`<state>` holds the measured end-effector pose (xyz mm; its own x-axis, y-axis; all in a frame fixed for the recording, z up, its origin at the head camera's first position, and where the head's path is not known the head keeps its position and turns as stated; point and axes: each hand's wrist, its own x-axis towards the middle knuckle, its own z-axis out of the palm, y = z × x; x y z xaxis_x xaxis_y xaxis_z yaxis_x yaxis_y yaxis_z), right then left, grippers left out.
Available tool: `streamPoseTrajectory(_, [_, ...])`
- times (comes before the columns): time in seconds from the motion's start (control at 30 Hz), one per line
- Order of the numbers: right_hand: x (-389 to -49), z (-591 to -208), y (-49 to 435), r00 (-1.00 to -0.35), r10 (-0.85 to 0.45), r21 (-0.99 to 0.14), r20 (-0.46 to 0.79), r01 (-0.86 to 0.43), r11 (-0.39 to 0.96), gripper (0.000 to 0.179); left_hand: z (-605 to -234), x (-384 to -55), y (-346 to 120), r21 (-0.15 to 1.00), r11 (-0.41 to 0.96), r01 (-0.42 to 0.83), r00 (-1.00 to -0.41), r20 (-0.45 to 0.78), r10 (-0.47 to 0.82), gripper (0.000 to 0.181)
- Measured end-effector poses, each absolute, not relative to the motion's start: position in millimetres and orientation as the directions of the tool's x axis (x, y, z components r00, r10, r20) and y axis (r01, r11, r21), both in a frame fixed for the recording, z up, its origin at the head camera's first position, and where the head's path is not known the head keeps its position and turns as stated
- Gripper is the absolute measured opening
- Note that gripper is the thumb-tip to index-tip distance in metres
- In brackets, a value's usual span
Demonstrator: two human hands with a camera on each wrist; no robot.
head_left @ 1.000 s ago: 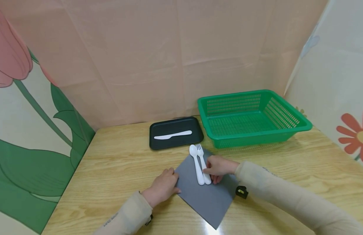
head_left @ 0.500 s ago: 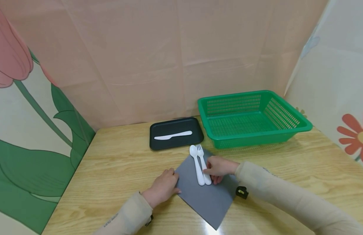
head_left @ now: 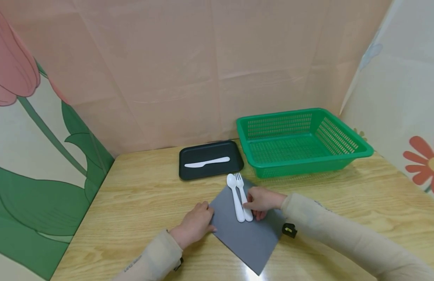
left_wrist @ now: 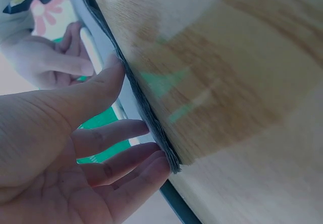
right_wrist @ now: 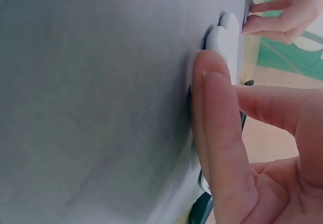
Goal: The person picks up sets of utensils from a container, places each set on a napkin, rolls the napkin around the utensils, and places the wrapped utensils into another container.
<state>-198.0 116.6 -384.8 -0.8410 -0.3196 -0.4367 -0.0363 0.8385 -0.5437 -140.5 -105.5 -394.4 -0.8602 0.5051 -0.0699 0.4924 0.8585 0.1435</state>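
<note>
A folded grey cloth napkin point(head_left: 248, 242) lies turned at an angle on the table, its layered edge showing in the left wrist view. On it a white spoon point(head_left: 234, 191) and a white fork point(head_left: 240, 187) lie side by side, heads toward the back. My left hand point(head_left: 193, 224) rests at the napkin's left corner, thumb and fairly straight fingers touching its edge. My right hand point(head_left: 264, 200) pinches the fork's handle, with fingers on either side of it. In the right wrist view the rounded handle ends point(right_wrist: 222, 42) show beyond my fingertips.
Behind the napkin stands a black tray point(head_left: 220, 148) with a white knife point(head_left: 207, 162) lying in it. To its right is a green perforated basket point(head_left: 308, 160). A pink backdrop rises behind the wood-grain table point(head_left: 143, 187), with flower-patterned sheets at both sides.
</note>
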Motion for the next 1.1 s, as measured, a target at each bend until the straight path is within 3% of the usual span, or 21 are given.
streamPoseTrajectory(1.1, [-202.0, -379.2, 117.9, -0.849, -0.328, -0.499, -0.414, -0.090, 0.862, 0.017, -395.0, -141.7, -105.1, 0.153, 0.867, 0.475, -0.865, -0.097, 0.491, 0.042])
